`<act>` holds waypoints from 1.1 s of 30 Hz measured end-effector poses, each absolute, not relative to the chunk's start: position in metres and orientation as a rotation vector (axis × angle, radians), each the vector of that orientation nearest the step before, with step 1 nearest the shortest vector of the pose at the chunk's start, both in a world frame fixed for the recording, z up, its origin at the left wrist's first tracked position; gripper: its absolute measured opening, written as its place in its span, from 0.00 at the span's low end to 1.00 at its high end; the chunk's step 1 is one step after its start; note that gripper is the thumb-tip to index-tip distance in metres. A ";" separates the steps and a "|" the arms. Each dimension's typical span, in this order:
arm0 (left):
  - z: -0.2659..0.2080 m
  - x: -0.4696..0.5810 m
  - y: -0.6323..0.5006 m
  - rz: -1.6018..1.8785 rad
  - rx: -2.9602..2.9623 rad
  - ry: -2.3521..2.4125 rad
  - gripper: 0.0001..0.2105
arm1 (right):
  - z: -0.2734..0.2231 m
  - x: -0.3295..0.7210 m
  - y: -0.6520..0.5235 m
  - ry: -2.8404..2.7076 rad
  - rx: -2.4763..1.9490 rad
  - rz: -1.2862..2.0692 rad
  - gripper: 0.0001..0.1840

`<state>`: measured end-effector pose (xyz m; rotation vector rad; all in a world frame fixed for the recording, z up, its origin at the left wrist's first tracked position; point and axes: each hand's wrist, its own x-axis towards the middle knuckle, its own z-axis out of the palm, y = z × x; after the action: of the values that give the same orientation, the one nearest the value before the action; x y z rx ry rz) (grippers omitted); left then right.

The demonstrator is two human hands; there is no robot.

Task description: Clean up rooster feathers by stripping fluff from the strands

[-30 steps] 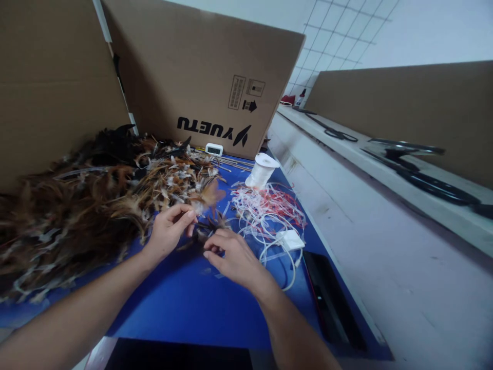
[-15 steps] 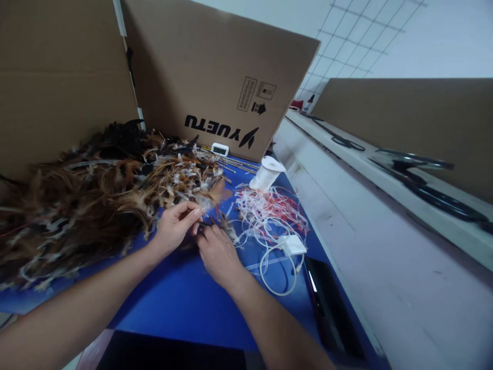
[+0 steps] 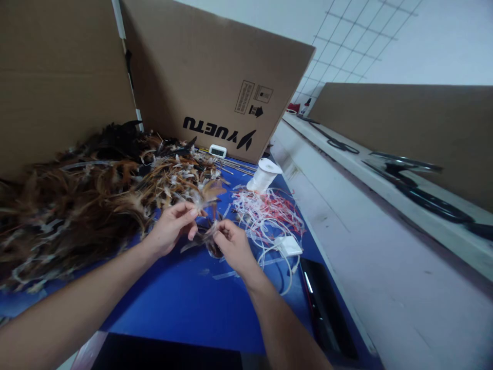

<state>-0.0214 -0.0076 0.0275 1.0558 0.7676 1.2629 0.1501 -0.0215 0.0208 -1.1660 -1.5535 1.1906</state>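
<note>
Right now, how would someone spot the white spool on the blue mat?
Find the big cardboard box printed YUETU. Just below its right corner, on the blue mat, stands the white spool, above the tangle of strips; it is the only upright cylinder there.

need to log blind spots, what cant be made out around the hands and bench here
- Head view: the feather under the right hand is blurred; its grip is unclear.
- Left hand fingertips pinch a brown feather; its quill is hidden.
- Feather pile: cut off at the left edge.
- Small display: too small to read.

White thread spool [image 3: 264, 176] beside tangled red-white strips [image 3: 265, 213].
</note>
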 end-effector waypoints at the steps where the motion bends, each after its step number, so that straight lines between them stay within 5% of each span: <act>1: 0.027 -0.021 -0.009 1.228 1.054 0.743 0.08 | 0.020 0.150 -0.021 -1.519 -1.158 1.226 0.03; 19: 0.024 -0.017 -0.012 1.122 1.002 0.681 0.08 | 0.025 0.147 -0.027 -1.514 -1.078 1.539 0.08; 26: 0.026 -0.022 -0.009 1.188 0.939 0.654 0.06 | 0.019 0.148 -0.024 -1.453 -1.044 1.420 0.07; 33: 0.026 -0.017 -0.014 1.120 1.064 0.617 0.08 | 0.029 0.150 -0.027 -1.244 -0.870 1.715 0.13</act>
<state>-0.0171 -0.0140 0.0265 1.0642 0.6169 1.1199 0.1499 -0.0275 0.0290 -0.8695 -1.2440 1.7152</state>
